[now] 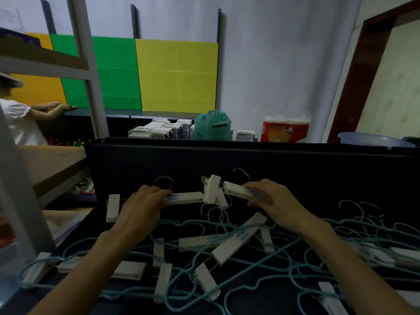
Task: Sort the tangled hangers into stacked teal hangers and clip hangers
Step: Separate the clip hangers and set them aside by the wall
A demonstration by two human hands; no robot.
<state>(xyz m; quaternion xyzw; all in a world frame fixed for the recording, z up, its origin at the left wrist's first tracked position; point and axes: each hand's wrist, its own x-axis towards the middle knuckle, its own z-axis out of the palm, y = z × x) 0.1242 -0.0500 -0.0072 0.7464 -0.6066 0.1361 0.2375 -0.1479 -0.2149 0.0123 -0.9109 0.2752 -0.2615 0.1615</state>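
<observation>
Above tangled teal wire hangers (227,264) on dark table (136,160): left hand (143,208), right hand (272,201) each gripping white plastic clip hanger (188,197).

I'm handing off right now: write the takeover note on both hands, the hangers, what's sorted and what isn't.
Left hand: grips the bar of a white clip hanger with a wire hook at the far side of the dark table.
Right hand: grips a second white clip hanger, whose end clip touches the first.
Pile: thin teal wire hangers lie tangled with more white clip hangers across the near half.
Done: no stack of either kind visible.
Left: stack the clip hangers, then pull out and stack the teal ones.
</observation>
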